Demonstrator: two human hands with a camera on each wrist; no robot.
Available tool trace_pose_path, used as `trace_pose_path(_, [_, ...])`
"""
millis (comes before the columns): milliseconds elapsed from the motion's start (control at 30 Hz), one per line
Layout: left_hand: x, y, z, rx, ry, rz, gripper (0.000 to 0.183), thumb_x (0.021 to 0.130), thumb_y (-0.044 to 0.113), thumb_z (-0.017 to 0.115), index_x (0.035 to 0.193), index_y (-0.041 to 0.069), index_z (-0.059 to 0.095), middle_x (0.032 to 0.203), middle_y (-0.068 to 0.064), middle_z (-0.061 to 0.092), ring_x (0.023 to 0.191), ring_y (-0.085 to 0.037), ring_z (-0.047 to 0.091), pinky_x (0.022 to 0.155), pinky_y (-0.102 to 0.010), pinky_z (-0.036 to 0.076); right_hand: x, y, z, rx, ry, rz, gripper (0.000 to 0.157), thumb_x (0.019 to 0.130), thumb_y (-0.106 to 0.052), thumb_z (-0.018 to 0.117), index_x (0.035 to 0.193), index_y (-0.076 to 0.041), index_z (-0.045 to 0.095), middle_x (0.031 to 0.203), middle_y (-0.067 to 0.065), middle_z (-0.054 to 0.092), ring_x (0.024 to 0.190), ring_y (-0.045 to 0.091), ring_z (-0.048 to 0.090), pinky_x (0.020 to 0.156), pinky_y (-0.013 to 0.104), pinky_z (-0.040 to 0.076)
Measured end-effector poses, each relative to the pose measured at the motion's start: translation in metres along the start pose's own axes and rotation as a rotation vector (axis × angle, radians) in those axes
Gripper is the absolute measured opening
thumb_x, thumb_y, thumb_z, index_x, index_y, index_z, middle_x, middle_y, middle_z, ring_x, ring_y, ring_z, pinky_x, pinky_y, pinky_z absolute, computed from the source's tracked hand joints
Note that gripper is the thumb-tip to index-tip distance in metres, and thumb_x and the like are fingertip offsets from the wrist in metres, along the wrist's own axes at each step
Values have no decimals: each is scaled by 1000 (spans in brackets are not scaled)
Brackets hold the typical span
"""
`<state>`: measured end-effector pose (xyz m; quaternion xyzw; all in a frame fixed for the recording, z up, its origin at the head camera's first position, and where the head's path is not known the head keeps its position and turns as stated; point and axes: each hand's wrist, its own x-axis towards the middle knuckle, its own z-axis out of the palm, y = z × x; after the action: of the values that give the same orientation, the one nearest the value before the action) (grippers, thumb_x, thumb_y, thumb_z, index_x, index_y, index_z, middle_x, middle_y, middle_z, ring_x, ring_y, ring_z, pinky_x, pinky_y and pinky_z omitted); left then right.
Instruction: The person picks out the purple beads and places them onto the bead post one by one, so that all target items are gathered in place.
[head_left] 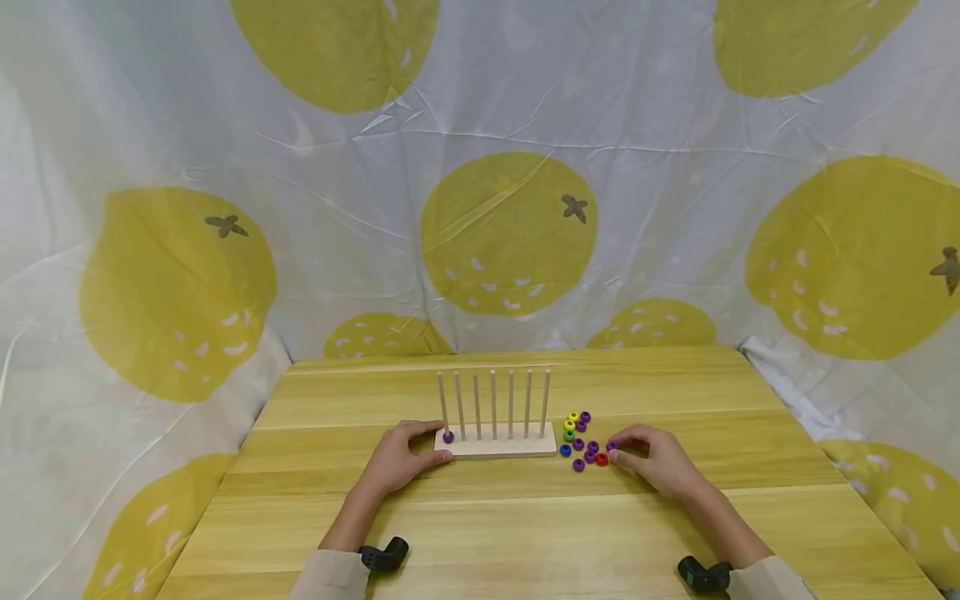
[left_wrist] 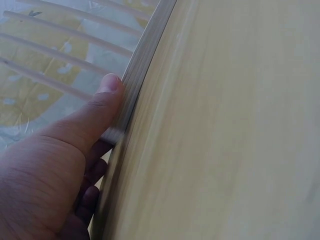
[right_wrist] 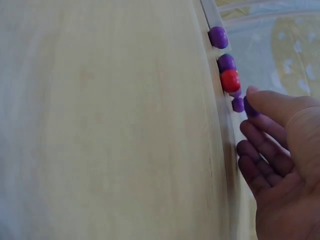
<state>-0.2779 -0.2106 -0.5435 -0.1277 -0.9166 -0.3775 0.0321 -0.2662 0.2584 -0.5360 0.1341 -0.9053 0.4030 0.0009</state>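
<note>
A pale wooden peg stand (head_left: 498, 447) with several upright pegs sits on the table. My left hand (head_left: 397, 460) grips its left end, the thumb (left_wrist: 107, 95) along the front edge and the fingers behind. One purple bead (head_left: 448, 437) is at the foot of the leftmost peg. To the right of the stand, my right hand (head_left: 663, 462) pinches another purple bead (right_wrist: 250, 107) between thumb and fingers, at the right side of a loose group of beads. A red bead (head_left: 602, 459) lies just left of those fingertips.
Several purple beads (head_left: 578, 444), a blue bead (head_left: 566, 450), a green bead (head_left: 569, 436) and two yellow beads (head_left: 568, 425) lie close to the stand's right end. Behind the wooden table (head_left: 525, 533) hangs a lemon-print curtain (head_left: 360, 233).
</note>
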Motion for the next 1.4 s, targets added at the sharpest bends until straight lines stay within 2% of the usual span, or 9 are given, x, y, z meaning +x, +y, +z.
trace_pose_path(100, [0, 0, 0, -1, 2, 3, 58, 81, 53, 84, 133, 29, 71, 135, 1, 69, 133, -29, 58, 113, -53, 46, 0, -5, -2, 4, -1, -3, 21, 96, -31, 76, 111, -17, 76, 109, -4, 74, 108, 22, 69, 98, 40, 57])
trace_pose_path(267, [0, 0, 1, -3, 3, -4, 59, 81, 54, 84, 133, 30, 71, 136, 0, 68, 134, -29, 58, 113, -53, 46, 6, -15, -8, -16, 23, -81, 21, 97, -31, 74, 111, -16, 76, 110, -1, 75, 110, 28, 69, 99, 53, 56])
trace_pose_path(533, [-1, 0, 1, -8, 0, -1, 59, 81, 52, 85, 133, 28, 71, 135, 0, 69, 133, -29, 58, 114, -52, 45, 14, -30, -14, -36, 36, -145, 19, 97, -30, 74, 112, -20, 77, 112, -4, 75, 112, 30, 69, 100, 57, 54])
trace_pose_path(700, [-1, 0, 2, -9, 5, 2, 59, 81, 52, 85, 133, 28, 71, 134, 0, 69, 132, -29, 59, 114, -52, 45, 17, -46, -21, -30, 43, -181, 20, 96, -33, 74, 113, -22, 77, 114, -3, 74, 113, 33, 67, 100, 61, 52])
trace_pose_path(1033, [1, 0, -1, -6, 0, -3, 59, 81, 53, 85, 133, 28, 71, 134, 0, 69, 133, -29, 59, 114, -53, 45, 27, -85, -35, -51, 40, -219, 26, 96, -34, 74, 118, -20, 76, 120, -1, 73, 116, 31, 67, 101, 60, 53])
trace_pose_path(1400, [2, -1, -1, 4, -12, -14, 59, 80, 56, 84, 133, 32, 71, 134, 2, 69, 133, -27, 59, 114, -52, 45, 43, -128, -48, -32, 37, -233, 30, 96, -44, 72, 119, -24, 75, 128, 1, 71, 124, 30, 64, 104, 58, 52])
